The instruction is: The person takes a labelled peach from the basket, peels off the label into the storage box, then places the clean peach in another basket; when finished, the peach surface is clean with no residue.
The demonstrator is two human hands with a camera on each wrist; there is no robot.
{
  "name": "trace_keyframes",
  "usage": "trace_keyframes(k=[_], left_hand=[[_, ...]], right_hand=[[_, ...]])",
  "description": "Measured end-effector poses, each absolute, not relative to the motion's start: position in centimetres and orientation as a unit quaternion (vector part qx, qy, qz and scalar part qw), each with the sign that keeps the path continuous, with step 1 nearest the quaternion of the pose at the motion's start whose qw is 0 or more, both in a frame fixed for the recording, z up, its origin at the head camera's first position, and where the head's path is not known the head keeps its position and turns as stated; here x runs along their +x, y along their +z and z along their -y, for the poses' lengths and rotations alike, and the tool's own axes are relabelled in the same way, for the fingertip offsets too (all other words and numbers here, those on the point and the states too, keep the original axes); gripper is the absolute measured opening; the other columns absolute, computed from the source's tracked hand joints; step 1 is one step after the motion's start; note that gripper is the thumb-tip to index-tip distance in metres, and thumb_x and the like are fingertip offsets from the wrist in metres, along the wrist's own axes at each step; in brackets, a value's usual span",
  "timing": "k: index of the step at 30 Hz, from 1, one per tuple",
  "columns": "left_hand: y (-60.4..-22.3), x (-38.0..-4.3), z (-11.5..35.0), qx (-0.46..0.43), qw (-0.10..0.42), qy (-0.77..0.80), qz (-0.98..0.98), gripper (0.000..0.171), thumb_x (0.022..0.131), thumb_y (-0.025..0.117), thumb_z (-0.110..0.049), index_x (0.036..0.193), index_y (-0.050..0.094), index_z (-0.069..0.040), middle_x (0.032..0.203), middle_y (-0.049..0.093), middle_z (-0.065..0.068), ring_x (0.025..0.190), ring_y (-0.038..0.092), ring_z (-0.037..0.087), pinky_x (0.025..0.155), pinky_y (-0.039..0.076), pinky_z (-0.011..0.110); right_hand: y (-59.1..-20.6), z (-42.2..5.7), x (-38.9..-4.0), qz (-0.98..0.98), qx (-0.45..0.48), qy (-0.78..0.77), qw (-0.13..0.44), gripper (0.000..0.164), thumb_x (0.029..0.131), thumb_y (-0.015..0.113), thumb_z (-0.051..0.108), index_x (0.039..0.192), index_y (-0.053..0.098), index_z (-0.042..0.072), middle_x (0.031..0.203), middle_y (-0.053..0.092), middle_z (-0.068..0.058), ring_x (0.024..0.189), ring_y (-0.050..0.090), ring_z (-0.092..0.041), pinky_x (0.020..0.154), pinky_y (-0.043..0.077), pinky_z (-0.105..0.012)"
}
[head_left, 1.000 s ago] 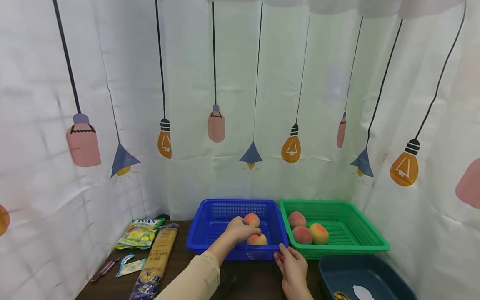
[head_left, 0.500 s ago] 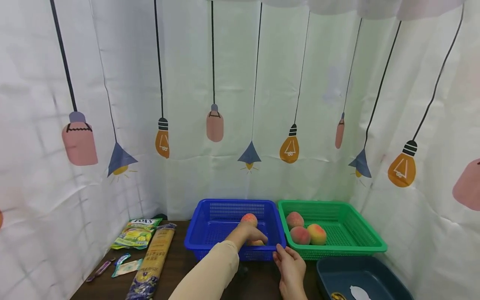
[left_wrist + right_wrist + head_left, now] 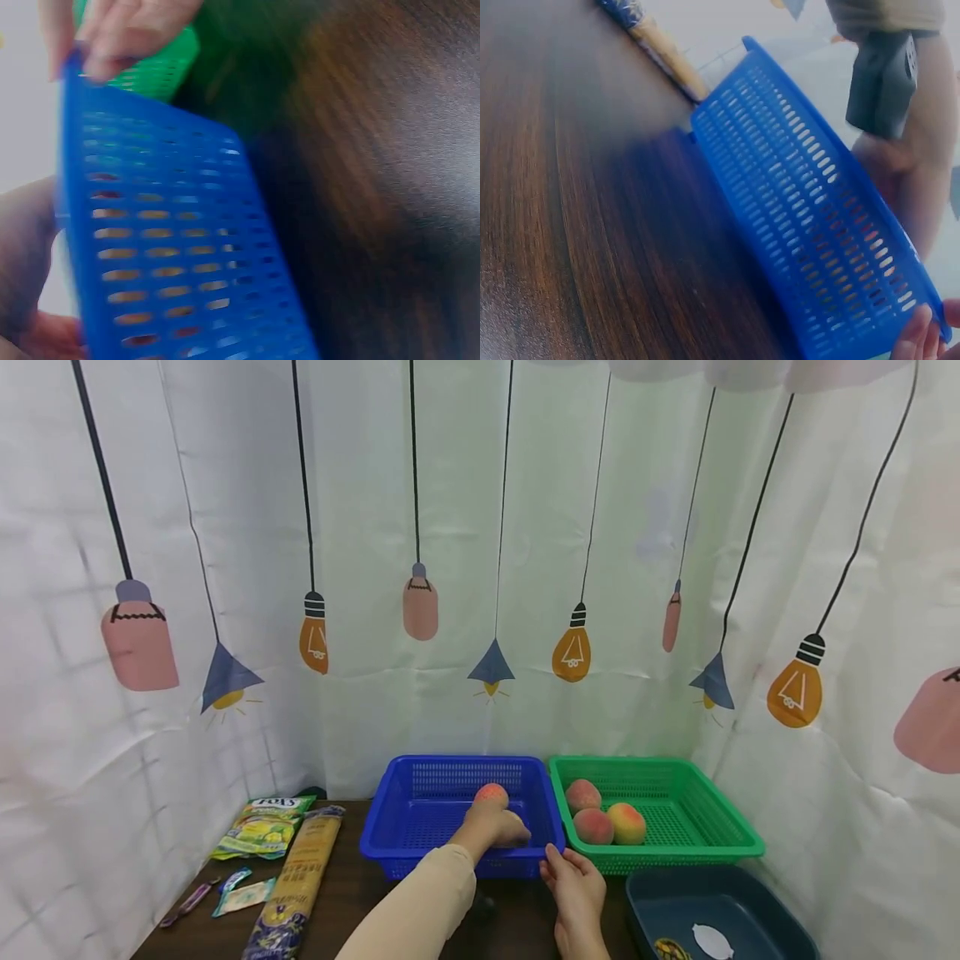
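Note:
In the head view my left hand (image 3: 491,828) reaches into the blue basket (image 3: 517,865), its fingers curled down round a peach that the hand now covers. Just beyond it another peach (image 3: 492,794) shows its top. My right hand (image 3: 576,887) pinches the front right corner of the basket's rim. From the left wrist, the blue basket's wall (image 3: 172,247) stands between camera and left hand (image 3: 26,255), with orange and reddish patches behind the holes. The right wrist view has the right fingertips (image 3: 919,334) on the rim.
A green basket (image 3: 705,797) with peaches (image 3: 593,827) stands to the right. In front of it is a dark blue tray (image 3: 641,902) holding small items. At left lie a yellow-green candy bag (image 3: 262,828), a spaghetti pack (image 3: 296,881) and small wrapped sweets (image 3: 243,896).
My left hand has gone from above the peaches down onto the nearer one, hiding it. The right hand keeps its hold on the rim. The head view has shifted slightly.

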State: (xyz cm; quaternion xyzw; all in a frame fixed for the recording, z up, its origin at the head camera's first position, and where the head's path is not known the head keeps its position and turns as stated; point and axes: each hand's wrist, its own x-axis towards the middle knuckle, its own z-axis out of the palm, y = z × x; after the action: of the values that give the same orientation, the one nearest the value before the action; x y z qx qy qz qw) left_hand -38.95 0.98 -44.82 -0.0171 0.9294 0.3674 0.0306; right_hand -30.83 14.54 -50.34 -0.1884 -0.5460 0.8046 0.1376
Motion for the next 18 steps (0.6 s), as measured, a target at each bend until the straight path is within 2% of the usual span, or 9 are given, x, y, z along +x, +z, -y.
trace_keyframes(k=[2, 4, 5, 7, 11, 14, 18], left_hand=[[-44.3, -38.9, -0.5, -0.015, -0.007, 0.389, -0.921, 0.052, 0.074, 0.092, -0.036, 0.106, 0.070, -0.002, 0.104, 0.071, 0.016, 0.090, 0.066, 0.032, 0.080, 0.060, 0.044], [-43.6, -38.6, 0.2, -0.003, -0.034, 0.437, -0.899, 0.052, 0.074, 0.091, -0.039, 0.103, 0.068, -0.003, 0.096, 0.068, 0.013, 0.079, 0.062, 0.026, 0.068, 0.056, 0.038], [-43.1, -38.2, 0.7, 0.009, -0.039, 0.475, -0.879, 0.060, 0.075, 0.094, -0.041, 0.113, 0.068, -0.001, 0.101, 0.070, 0.014, 0.083, 0.066, 0.026, 0.072, 0.061, 0.039], [-42.3, -37.3, 1.8, 0.032, -0.018, 0.564, -0.825, 0.068, 0.081, 0.093, -0.043, 0.125, 0.067, 0.002, 0.113, 0.072, 0.016, 0.093, 0.073, 0.025, 0.083, 0.066, 0.040], [-41.3, -34.4, 3.7, 0.081, 0.069, 0.720, -0.686, 0.071, 0.094, 0.087, -0.041, 0.144, 0.062, 0.003, 0.138, 0.069, 0.019, 0.120, 0.076, 0.026, 0.105, 0.064, 0.044], [-41.8, -31.8, 5.1, 0.113, 0.124, 0.775, -0.609, 0.069, 0.104, 0.076, -0.040, 0.154, 0.056, 0.003, 0.143, 0.066, 0.018, 0.126, 0.074, 0.024, 0.109, 0.062, 0.038], [-43.1, -28.1, 6.9, 0.138, 0.187, 0.821, -0.521, 0.068, 0.112, 0.060, -0.040, 0.165, 0.041, -0.002, 0.145, 0.062, 0.013, 0.128, 0.072, 0.021, 0.113, 0.059, 0.034]], right_hand=[[-50.2, -14.6, -30.9, 0.548, -0.188, 0.803, 0.137, 0.045, 0.101, 0.081, 0.009, 0.131, 0.055, -0.012, 0.096, 0.077, -0.008, 0.080, 0.076, -0.011, 0.071, 0.065, -0.024], [-50.2, -14.7, -30.9, 0.552, -0.190, 0.801, 0.134, 0.047, 0.101, 0.081, 0.009, 0.132, 0.054, -0.013, 0.097, 0.077, -0.010, 0.080, 0.076, -0.011, 0.072, 0.065, -0.025], [-50.1, -14.7, -31.0, 0.555, -0.193, 0.798, 0.132, 0.047, 0.101, 0.081, 0.009, 0.133, 0.054, -0.013, 0.098, 0.077, -0.010, 0.080, 0.076, -0.011, 0.072, 0.065, -0.025], [-50.0, -14.8, -31.0, 0.559, -0.192, 0.797, 0.127, 0.050, 0.101, 0.081, 0.008, 0.135, 0.053, -0.015, 0.101, 0.077, -0.012, 0.081, 0.076, -0.012, 0.073, 0.066, -0.026], [-49.9, -15.3, -31.0, 0.568, -0.188, 0.794, 0.105, 0.057, 0.101, 0.081, 0.008, 0.142, 0.050, -0.017, 0.105, 0.077, -0.015, 0.083, 0.077, -0.012, 0.075, 0.066, -0.026], [-49.8, -15.9, -30.5, 0.572, -0.179, 0.797, 0.078, 0.061, 0.102, 0.080, 0.010, 0.147, 0.048, -0.018, 0.106, 0.077, -0.014, 0.085, 0.076, -0.011, 0.078, 0.066, -0.026], [-49.4, -16.5, -28.9, 0.571, -0.173, 0.802, 0.038, 0.062, 0.106, 0.075, 0.014, 0.152, 0.046, -0.018, 0.109, 0.075, -0.012, 0.089, 0.075, -0.011, 0.083, 0.065, -0.027]])
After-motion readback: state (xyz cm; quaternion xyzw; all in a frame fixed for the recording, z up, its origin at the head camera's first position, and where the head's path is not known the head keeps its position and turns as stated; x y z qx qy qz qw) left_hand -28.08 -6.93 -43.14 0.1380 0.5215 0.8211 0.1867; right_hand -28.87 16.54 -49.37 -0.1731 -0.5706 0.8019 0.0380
